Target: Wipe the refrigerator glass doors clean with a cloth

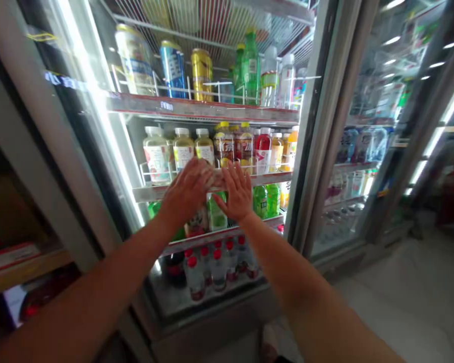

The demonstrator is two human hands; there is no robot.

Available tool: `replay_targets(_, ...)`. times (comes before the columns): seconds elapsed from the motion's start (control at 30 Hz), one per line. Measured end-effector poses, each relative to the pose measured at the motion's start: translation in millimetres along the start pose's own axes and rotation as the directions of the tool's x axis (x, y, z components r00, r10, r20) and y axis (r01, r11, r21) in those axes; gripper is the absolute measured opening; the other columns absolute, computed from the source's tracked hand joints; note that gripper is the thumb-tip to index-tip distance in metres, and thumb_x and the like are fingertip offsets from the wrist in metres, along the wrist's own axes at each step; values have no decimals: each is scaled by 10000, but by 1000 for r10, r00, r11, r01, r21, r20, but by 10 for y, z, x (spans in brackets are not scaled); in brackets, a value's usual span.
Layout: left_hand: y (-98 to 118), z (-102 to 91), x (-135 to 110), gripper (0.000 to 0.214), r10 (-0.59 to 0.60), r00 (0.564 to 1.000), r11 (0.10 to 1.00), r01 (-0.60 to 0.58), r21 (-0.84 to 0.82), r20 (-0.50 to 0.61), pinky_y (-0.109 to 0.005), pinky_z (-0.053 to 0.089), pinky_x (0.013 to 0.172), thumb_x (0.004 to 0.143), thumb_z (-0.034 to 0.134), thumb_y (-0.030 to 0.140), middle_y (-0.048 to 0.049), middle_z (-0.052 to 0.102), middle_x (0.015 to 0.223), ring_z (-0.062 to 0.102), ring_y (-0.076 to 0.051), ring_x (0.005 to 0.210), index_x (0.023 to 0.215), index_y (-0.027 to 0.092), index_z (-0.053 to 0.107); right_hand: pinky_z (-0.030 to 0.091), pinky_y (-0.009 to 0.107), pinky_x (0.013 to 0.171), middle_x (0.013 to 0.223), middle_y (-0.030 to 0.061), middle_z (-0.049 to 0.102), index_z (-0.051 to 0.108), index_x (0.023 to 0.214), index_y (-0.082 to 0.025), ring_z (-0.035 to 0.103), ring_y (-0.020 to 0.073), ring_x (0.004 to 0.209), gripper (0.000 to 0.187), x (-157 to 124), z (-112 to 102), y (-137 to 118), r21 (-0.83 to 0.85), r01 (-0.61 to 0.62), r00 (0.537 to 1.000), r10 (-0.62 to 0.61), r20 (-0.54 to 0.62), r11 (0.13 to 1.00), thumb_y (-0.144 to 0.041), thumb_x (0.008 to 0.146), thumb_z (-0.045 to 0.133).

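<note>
My left hand (185, 189) is at the front edge of the middle shelf (267, 178), fingers curled over a pale, crumpled cloth (214, 178) that is partly hidden and blurred. Beside it, my right hand (237, 191) has its fingers spread against the same shelf edge, with nothing visibly held. Behind the hands on this shelf stand white-capped juice bottles (182, 148) and yellow-capped tea bottles (244, 146). Just below, green bottles (217, 212) stand on the lower shelf, partly covered by my hands.
Around me is a lit drinks fridge with a metal frame (321, 131) at right. Cans (202, 75) and green bottles (250, 68) fill the upper shelf. Red-capped bottles (218, 269) stand at the bottom. Another glass-fronted fridge (363, 146) is to the right, above a tiled floor (404, 297).
</note>
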State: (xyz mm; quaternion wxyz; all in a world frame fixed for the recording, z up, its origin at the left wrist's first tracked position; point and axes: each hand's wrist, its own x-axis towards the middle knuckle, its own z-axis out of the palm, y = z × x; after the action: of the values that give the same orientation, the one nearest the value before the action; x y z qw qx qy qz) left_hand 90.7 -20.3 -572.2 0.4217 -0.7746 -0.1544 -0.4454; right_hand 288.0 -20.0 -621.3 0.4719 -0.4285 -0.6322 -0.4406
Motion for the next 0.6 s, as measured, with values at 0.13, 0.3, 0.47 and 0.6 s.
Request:
replay_targets(0.13,196,61,-95,577,110,981,993,-103,-51,157,-487,320,1297,1102,460,202,-235,489,1574,308,-291,1568,1636,58,296,175,485,1325,1647,70,456,517,1551,-226,175,271,1634,649,-12,13,-14,7,46,995,-45,-85,999,-579,1007,501)
replay_targets(0.3,-188,-259,-103,704,13,987,995,-28,96,159,-571,159,1319,1108,514,358,-177,395,1651,231,-327,1588,1709,190,188,188,468,1320,1621,58,498,544,1535,-257,252,269,1611,555,-1,86,-62,9,42,985,-40,-170,999,-482,1028,559)
replay_targets(0.47,-725,-560,40,740,-241,970,938,221,268,44,-685,179,1271,1112,466,337,-88,196,1729,215,-375,1590,1726,320,51,163,445,1332,1626,-5,493,530,1543,-373,270,225,1604,511,-28,83,-62,-14,135,968,-135,-210,991,-421,1037,586)
replay_targets(0.6,-776,-490,116,776,-276,961,935,264,235,19,-728,177,1256,1090,517,386,15,173,1732,224,-383,1589,1698,463,41,240,354,1306,1638,-84,465,512,1554,-389,270,145,1595,485,-40,52,-14,-42,256,951,-259,-170,966,-395,1069,515)
